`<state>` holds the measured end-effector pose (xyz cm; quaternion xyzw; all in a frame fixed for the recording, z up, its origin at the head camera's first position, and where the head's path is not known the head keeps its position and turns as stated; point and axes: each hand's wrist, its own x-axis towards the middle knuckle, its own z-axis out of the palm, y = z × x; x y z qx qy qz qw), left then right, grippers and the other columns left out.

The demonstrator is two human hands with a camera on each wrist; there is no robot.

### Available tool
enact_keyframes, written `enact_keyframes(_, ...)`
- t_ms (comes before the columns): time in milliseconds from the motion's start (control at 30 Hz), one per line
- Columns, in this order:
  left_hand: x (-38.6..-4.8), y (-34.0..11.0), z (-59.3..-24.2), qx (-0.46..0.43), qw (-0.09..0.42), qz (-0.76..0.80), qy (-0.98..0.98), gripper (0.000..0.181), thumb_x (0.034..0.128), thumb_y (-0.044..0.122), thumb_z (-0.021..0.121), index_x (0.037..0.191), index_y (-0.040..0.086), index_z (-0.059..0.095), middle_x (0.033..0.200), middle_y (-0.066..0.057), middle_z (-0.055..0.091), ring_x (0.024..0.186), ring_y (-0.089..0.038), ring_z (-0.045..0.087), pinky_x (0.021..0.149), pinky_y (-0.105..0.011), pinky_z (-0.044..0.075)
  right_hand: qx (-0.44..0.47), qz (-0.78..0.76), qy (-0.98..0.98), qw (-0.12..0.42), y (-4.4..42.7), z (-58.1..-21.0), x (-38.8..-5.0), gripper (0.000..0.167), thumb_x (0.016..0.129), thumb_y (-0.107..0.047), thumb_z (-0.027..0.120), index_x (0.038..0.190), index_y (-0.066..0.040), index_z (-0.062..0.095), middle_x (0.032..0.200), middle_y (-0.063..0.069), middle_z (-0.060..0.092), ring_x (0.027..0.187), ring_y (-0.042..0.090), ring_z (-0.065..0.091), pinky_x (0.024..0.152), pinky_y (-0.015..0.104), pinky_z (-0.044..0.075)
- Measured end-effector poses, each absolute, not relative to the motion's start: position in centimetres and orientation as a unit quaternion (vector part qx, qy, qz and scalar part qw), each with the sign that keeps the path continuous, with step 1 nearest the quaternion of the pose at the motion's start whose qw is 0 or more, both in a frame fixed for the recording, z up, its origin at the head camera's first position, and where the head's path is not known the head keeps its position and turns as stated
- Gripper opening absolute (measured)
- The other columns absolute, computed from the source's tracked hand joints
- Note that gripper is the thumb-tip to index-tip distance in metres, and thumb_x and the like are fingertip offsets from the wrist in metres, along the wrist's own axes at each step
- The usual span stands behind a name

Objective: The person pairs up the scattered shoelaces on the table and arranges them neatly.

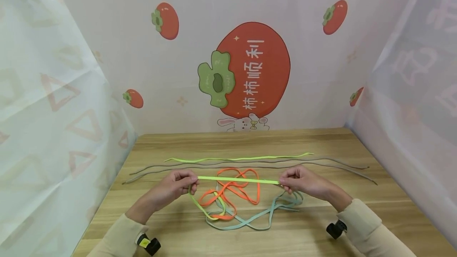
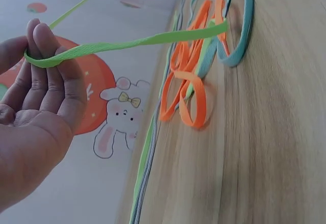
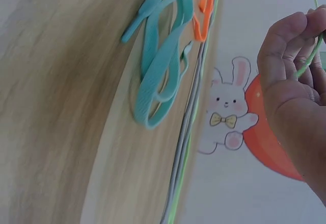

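Note:
Between my two hands a neon yellow-green shoelace (image 1: 237, 179) is stretched taut above the table. My left hand (image 1: 177, 183) pinches it between thumb and fingers, and its slack hangs from there in a loop down to the pile. At the other end my right hand (image 1: 303, 181) pinches the lace; a short green tail lies against the palm in the right wrist view. Beneath the lace lie a tangled orange shoelace (image 1: 258, 189) and a loosely looped light-blue shoelace (image 1: 246, 223). The green slack partly overlaps the orange and blue loops.
Farther back, another yellow-green lace (image 1: 239, 159) lies stretched left to right. Two grey laces (image 1: 214, 166) run alongside it, nearer me. The wooden table (image 1: 221, 245) meets a printed cloth backdrop (image 1: 171, 66) at the back, with cloth walls on both sides.

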<state>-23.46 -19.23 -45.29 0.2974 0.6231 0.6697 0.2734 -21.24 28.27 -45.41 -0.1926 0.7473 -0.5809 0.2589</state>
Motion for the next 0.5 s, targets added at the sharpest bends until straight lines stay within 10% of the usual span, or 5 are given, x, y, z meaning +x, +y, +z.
enact_keyframes(500, -23.5, -21.1, -46.5, 0.298, 0.318, 0.627, 0.646, 0.023, 0.1128, 0.012, 0.049, 0.111, 0.007, 0.071, 0.096, 0.007, 0.068, 0.089, -0.006, 0.066, 0.083, -0.024, 0.058, -0.214, -0.598, 0.733, 0.244, 32.7, -46.3, -20.8, 0.018, 0.112, -0.014, 0.053, 0.106, -0.008, 0.068, 0.091, -0.008, 0.064, 0.08, 0.002, 0.06, 0.077, 0.025, 0.059)
